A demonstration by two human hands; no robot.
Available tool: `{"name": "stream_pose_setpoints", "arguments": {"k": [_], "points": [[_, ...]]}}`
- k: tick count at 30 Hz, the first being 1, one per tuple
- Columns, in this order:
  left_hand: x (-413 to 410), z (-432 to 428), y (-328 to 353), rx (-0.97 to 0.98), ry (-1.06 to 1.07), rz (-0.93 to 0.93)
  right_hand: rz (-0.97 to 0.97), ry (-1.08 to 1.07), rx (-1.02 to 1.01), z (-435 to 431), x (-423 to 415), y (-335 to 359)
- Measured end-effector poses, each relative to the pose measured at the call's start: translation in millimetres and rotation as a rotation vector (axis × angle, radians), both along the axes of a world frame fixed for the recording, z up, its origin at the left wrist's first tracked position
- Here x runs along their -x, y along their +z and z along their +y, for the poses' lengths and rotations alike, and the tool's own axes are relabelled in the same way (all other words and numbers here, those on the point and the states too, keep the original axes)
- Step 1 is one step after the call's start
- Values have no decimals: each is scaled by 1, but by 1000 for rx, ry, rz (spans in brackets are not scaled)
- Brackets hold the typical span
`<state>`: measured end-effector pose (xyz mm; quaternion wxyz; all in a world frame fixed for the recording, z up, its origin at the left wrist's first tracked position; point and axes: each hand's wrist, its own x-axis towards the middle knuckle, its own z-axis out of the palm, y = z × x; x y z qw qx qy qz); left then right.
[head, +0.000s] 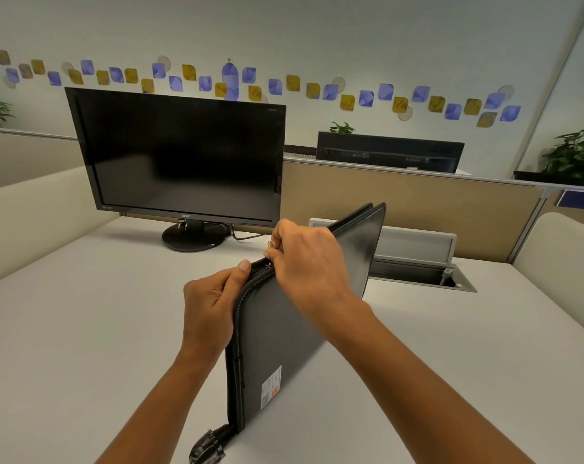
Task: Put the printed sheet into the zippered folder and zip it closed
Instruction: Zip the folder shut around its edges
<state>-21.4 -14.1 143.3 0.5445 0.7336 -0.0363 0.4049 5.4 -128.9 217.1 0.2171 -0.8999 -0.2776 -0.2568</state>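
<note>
Hands work at the upper corner of a black zippered folder [284, 329] that stands on edge on the white desk [83, 329], tilted away from the camera. The left hand [210, 306] is closed around the folder's stitched near edge, thumb pressed on top just beside the zipper teeth. The right hand [304, 259] is pinched shut on the zipper pull [270, 254] at the corner, where a small metal ring [271, 243] sticks up above the fingertips. A short run of teeth shows between the two hands; past the right hand the far edges of the folder stand slightly apart. A white barcode label [271, 386] with a red patch sits on the folder's facing cover, low down. A dark strap [207, 447] trails on the desk from the bottom corner. The printed sheet cannot be seen. Behind stands a dark monitor [180, 159], and an open cable hatch [418, 259] lies in the desk to the right
</note>
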Motion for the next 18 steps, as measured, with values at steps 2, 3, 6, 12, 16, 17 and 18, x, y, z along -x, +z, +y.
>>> {"name": "stream_pose_setpoints", "arguments": {"k": [2, 3, 6, 12, 16, 17, 18], "points": [[0, 0, 0, -11, 11, -5, -25, 21, -5, 1, 2, 0], [0, 0, 0, -16, 17, -10, -32, 32, -22, 1, 4, -1], [0, -1, 0, -10, 25, -16, -42, 59, -69, 1, 6, -4], [-1, -2, -1, 10, 9, -20, 13, 97, -139, 2, 10, -6], [-4, -2, -4, 41, 4, 0, 59, 140, -216, 9, 21, -11], [-5, -2, -6, 64, 6, 0, 75, 169, -220, 14, 25, -13], [-7, -2, -8, 91, 4, 2, 90, 188, -219, 17, 28, -15]]}}
